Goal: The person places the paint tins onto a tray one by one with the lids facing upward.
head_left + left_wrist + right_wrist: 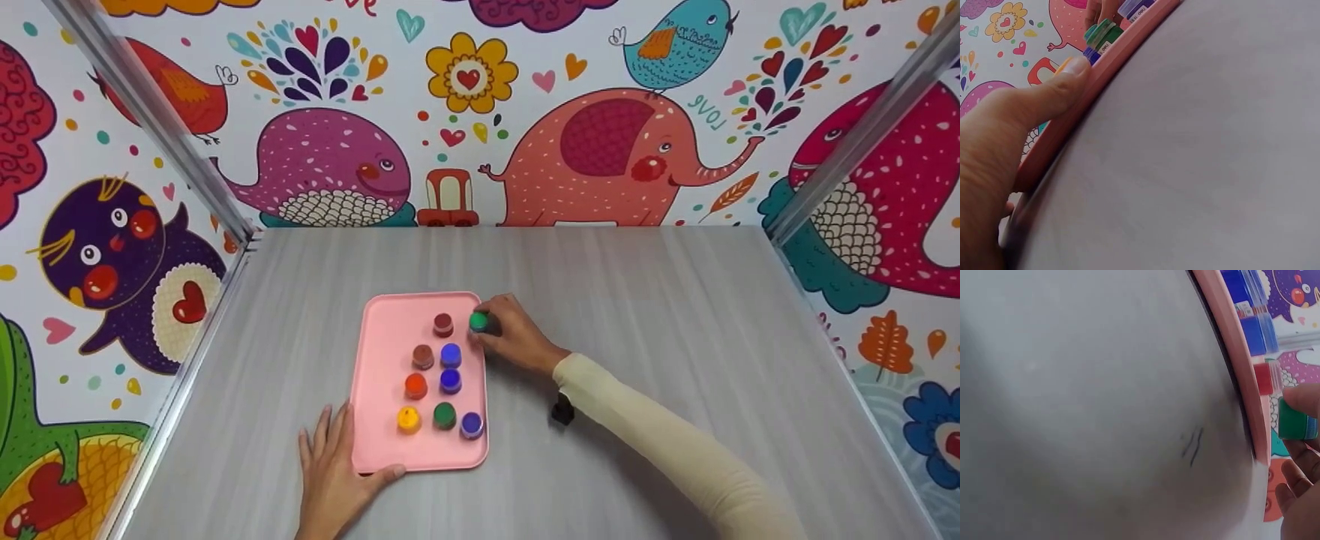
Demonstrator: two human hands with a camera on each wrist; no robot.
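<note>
A pink tray (382,337) lies on the table and holds several small paint jars. My right hand (517,334) pinches a green paint jar (478,322) between thumb and fingers at the tray's far right corner. In the right wrist view that green jar (1293,419) is held upside down or sideways relative to the camera, beside a red jar (1266,378). My left hand (337,469) rests at the tray's near left corner, fingers straight along the left side. Its thumb (1055,93) lies over the near rim in the left wrist view.
On the tray stand a dark red jar (443,324), a brown jar (423,356), two blue jars (450,380), an orange-red jar (415,385), a yellow jar (409,418), another green jar (445,415) and a purple jar (472,424). Printed walls edge the grey table (637,300).
</note>
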